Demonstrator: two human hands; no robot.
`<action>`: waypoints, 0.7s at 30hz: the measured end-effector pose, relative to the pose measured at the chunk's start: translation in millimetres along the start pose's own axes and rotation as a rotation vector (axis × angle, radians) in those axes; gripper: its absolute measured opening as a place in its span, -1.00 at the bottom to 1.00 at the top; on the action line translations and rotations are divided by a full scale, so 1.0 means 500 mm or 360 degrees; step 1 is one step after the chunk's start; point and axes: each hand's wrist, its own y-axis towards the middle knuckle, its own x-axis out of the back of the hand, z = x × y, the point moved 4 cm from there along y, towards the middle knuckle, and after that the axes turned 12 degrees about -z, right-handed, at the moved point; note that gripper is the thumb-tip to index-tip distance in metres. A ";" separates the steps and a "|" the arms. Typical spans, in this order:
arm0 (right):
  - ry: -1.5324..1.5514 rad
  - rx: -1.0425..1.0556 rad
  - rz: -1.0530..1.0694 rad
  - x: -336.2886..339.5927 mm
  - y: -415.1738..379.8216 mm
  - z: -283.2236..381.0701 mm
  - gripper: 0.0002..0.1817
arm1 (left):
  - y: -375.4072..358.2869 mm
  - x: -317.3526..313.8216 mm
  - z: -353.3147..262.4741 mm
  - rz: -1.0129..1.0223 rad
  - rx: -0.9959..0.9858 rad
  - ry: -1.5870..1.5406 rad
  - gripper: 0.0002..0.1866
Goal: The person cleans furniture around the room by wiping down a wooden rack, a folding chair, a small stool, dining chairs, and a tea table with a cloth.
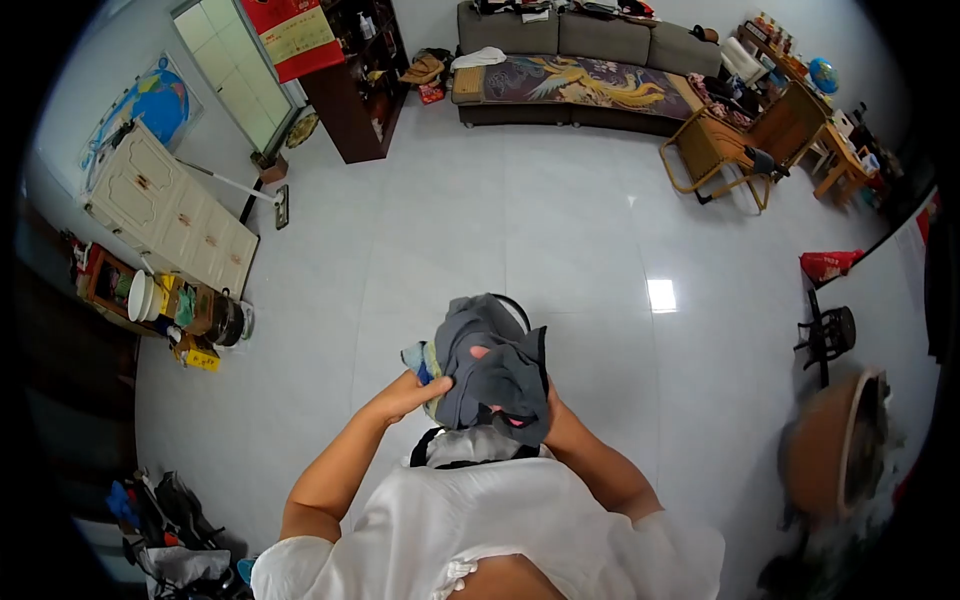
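In front of my body I hold up a bunched dark grey garment with small pink patches and a black edge. My left hand grips its left side, thumb on top. A blue and yellow cloth is pressed in the same hand. My right hand is at the garment's right side, its fingers hidden behind the fabric. Past the top of the bundle shows a thin black curved rim. Below it, against my shirt, lies something white with black edging, which I cannot make out.
Pale tiled floor surrounds me. A grey sofa stands at the back, with a tipped rattan chair to its right. On the left are a cream cabinet and a mop. At right stand a small dark stool and a large brown pot.
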 end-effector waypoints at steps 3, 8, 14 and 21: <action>-0.0111 -0.0049 0.0061 -0.080 0.097 0.086 -0.38 | 0.067 0.047 -0.056 0.0014 -0.0058 -0.0040 -0.12; -0.0426 -0.0235 -0.0677 -0.146 0.229 0.183 -0.21 | 0.195 0.077 -0.117 -0.0179 -0.0217 -0.0285 -0.07; -0.0174 -0.0434 -0.0152 -0.032 0.548 0.259 -0.31 | 0.455 0.207 -0.174 -0.0525 -0.0484 -0.0179 -0.13; -0.0113 -0.0196 -0.0214 -0.114 0.796 0.514 -0.46 | 0.792 0.346 -0.331 -0.0414 -0.0427 -0.0272 -0.29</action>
